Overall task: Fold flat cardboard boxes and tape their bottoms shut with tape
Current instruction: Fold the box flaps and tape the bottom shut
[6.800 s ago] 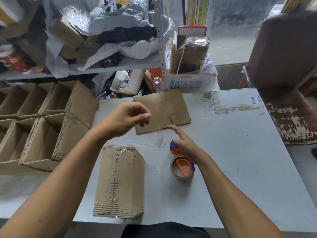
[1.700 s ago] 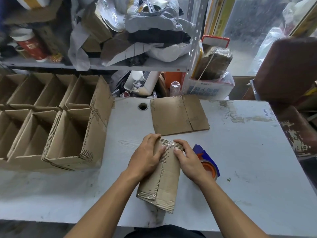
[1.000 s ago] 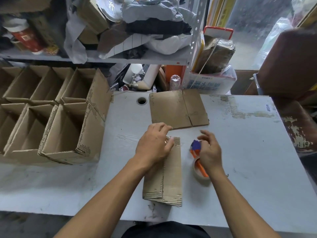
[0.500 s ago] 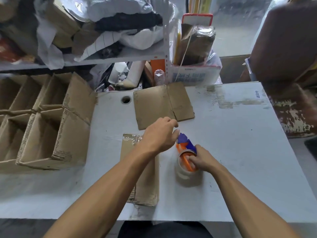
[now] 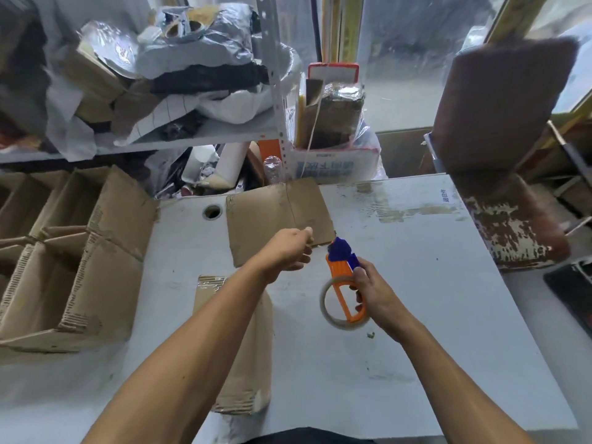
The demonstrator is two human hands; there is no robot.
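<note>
Tape dispenser (image 5: 342,285), orange with a blue head, is lifted off the surface (image 5: 416,283), the right hand (image 5: 373,291) with its fingers (image 5: 360,272) curled round the handle. Just left of the blue head, the left hand (image 5: 288,251) is closed in a pinch; whether it holds tape cannot be told. Below the left forearm lies the folded box (image 5: 253,357). Beyond the left hand's fingers rests a flat cardboard sheet (image 5: 275,216).

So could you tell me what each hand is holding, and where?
The right hand grips the tape dispenser by its orange handle; whether the left hand pinches tape cannot be told.
</note>
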